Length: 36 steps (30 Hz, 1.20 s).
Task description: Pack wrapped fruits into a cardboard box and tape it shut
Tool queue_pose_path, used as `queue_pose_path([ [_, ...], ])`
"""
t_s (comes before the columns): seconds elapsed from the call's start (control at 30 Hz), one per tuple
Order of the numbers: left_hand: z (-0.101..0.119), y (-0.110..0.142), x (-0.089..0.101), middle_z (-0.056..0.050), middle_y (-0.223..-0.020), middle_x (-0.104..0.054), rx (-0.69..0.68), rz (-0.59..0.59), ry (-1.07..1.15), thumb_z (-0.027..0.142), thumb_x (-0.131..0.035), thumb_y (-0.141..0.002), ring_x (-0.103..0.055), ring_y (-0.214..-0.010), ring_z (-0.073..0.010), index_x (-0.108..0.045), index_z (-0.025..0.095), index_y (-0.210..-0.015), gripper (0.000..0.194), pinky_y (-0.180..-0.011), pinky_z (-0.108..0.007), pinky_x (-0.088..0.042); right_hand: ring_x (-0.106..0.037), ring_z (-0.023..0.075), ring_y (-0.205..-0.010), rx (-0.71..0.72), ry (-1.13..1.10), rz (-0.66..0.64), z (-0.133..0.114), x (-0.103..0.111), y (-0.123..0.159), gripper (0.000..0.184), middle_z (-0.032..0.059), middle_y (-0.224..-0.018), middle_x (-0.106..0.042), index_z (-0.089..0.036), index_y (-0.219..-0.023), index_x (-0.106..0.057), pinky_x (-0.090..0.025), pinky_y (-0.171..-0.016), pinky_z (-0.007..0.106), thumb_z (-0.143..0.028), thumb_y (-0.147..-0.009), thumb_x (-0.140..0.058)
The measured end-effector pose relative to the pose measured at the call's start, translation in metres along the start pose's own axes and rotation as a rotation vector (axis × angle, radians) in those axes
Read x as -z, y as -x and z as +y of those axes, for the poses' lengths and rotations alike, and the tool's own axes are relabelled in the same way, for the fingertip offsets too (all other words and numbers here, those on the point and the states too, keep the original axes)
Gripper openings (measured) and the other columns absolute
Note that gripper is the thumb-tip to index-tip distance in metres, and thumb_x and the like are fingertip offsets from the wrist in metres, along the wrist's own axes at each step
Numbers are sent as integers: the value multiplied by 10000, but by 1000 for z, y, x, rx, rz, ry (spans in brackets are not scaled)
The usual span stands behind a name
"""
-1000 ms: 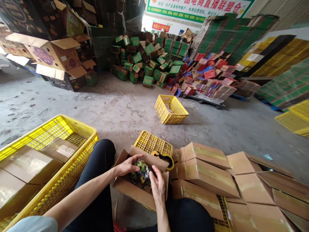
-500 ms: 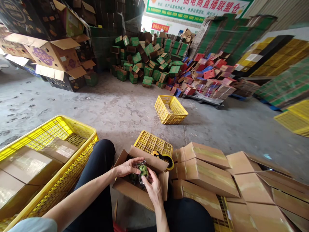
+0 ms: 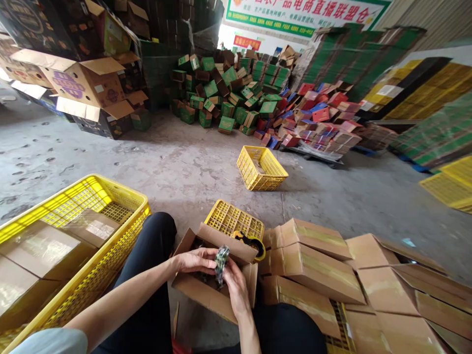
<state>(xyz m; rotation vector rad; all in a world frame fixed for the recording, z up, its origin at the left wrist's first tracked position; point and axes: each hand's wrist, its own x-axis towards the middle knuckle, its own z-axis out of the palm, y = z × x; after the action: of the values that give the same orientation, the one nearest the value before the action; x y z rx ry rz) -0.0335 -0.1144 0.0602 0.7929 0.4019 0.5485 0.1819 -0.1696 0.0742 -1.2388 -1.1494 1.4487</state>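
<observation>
Above an open cardboard box (image 3: 206, 295) between my knees, both hands hold a clear plastic-wrapped green fruit (image 3: 221, 261). My left hand (image 3: 199, 260) pinches it from the left with the fingertips. From the right, my right hand (image 3: 235, 282) has its fingers closed against the wrapper. The packet is tilted edge-on, so its full shape is hidden. Inside the box, dark shiny wrapped pieces show partly beneath my hands. A yellow and black tape dispenser (image 3: 259, 246) lies by the box's far right flap.
An upturned yellow crate (image 3: 236, 219) stands behind the box. At left, a large yellow crate (image 3: 121, 189) holds taped cartons. Several closed cardboard boxes (image 3: 317, 265) are packed at right. Another yellow crate (image 3: 262, 169) sits on the floor ahead, before heaped green boxes (image 3: 226, 124).
The wrapped fruit has been turned from facing me to edge-on and raised slightly. My hands have shifted their fingers around it, still over the box.
</observation>
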Motion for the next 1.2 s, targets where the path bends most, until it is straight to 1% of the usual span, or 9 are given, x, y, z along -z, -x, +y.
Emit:
queue_pose_path([
  [0.2, -3, -2, 3, -111, -1263, -707, 3, 56, -4, 368, -900, -814, -698, -1113, -257, -652, 248, -1406, 653, -967, -368, -517, -725, 328, -1104, 95, 227, 125, 5, 6, -7, 470, 98, -1182, -781, -247, -1116, -823, -622, -934, 407, -567, -772, -835],
  [0.3, -4, -4, 2, -115, -1252, -709, -83, 84, -58, 355, -937, -762, -672, -1137, -272, -702, 212, -1329, 630, -998, -373, -490, -741, 334, -1066, 38, 126, 142, 9, 7, -8, 519, 104, -1170, -795, -247, -1167, -809, -638, -903, 438, -592, -779, -815],
  [0.43, -4, -6, 2, -98, -1173, -725, -147, 151, -186, 336, -970, -702, -648, -1100, -260, -761, 183, -1207, 568, -993, -352, -466, -726, 333, -1144, -29, -76, 169, 9, 7, -6, 595, 124, -1317, -747, -242, -1290, -752, -656, -863, 447, -665, -879, -668],
  [0.5, -5, -7, 2, -87, -1122, -730, -140, 170, -224, 337, -980, -681, -649, -1045, -244, -769, 179, -1185, 568, -956, -338, -468, -711, 327, -1194, -27, -83, 179, 8, 8, -6, 608, 124, -1391, -708, -257, -1357, -709, -659, -856, 428, -662, -909, -633],
  [0.6, -6, -7, 3, -68, -1070, -734, -112, 188, -255, 325, -1002, -634, -653, -975, -229, -770, 187, -1182, 611, -911, -330, -472, -732, 334, -1158, -2, -6, 224, 11, 8, -8, 665, 124, -1336, -739, -269, -1382, -687, -665, -820, 406, -626, -825, -760],
  [0.73, -9, -8, 7, -48, -994, -735, -74, 218, -290, 299, -1020, -591, -652, -908, -210, -776, 186, -1174, 642, -872, -321, -476, -773, 340, -988, 1, 68, 205, 17, 9, -13, 531, 96, -1097, -819, -262, -1132, -801, -663, -808, 431, -599, -725, -852],
  [0.83, -11, -10, 11, -52, -1035, -729, -105, 239, -199, 281, -1019, -595, -656, -889, -193, -769, 200, -1202, 661, -857, -315, -481, -773, 340, -933, -28, 6, 229, 16, 11, -13, 448, 84, -1002, -824, -264, -984, -808, -660, -793, 440, -610, -706, -862],
  [0.97, -11, -12, 15, -67, -1131, -714, -194, 275, -22, 232, -1009, -615, -667, -961, -201, -752, 224, -1230, 667, -873, -313, -487, -759, 305, -972, -54, -94, 261, 7, 12, -7, 407, 81, -1045, -808, -240, -984, -773, -640, -853, 422, -548, -737, -870],
  [1.2, -9, -11, 14, -80, -1190, -722, -181, 240, 89, 182, -1004, -621, -683, -1049, -218, -743, 225, -1246, 679, -956, -341, -479, -735, 241, -922, -29, -168, 266, -2, 9, -1, 310, 40, -952, -776, -240, -870, -701, -618, -870, 388, -493, -774, -853],
])
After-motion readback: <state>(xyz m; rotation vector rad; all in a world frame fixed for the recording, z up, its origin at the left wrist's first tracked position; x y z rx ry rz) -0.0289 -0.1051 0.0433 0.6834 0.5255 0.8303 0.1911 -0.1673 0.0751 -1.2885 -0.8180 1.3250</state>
